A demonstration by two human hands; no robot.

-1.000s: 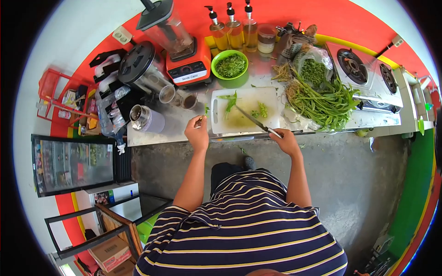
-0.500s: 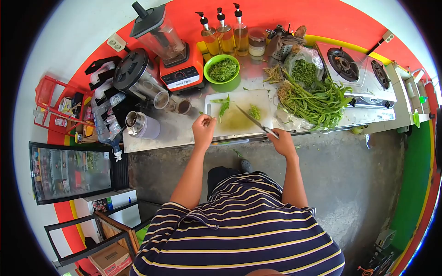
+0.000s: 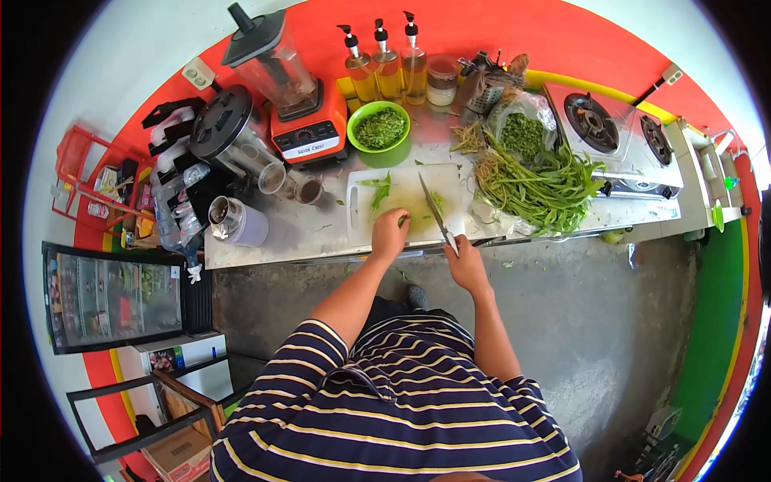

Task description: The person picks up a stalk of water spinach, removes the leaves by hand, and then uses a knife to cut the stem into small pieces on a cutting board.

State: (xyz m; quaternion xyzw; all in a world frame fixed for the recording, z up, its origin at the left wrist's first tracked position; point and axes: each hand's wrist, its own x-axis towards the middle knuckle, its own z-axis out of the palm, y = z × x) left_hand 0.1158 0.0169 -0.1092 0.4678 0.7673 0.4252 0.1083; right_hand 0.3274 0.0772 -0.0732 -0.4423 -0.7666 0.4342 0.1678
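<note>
My right hand (image 3: 466,263) is closed round the handle of a kitchen knife (image 3: 434,207). Its long blade points away from me over the white cutting board (image 3: 450,173). To its left, my left hand (image 3: 390,233) hovers at the board's near edge with fingers curled together; what they pinch, if anything, is too small to make out. Leafy green stems (image 3: 381,193) lie on the board's left part. A little pile of chopped greens (image 3: 438,202) sits beside the blade, partly covered by it. Greenish wet stains mark the board's middle.
Behind the board stands a green bowl (image 3: 399,153) of chopped greens. A heap of long-stemmed leafy greens (image 3: 546,189) and a plastic bag of chopped greens (image 3: 524,132) lie right. A red blender (image 3: 309,128), pump bottles (image 3: 387,68) and a gas stove (image 3: 626,149) line the counter.
My left hand has moved right, to the near edge of the board. The knife has swung to point more straight ahead, and my right hand has come closer to the left. The view has shifted slightly.
</note>
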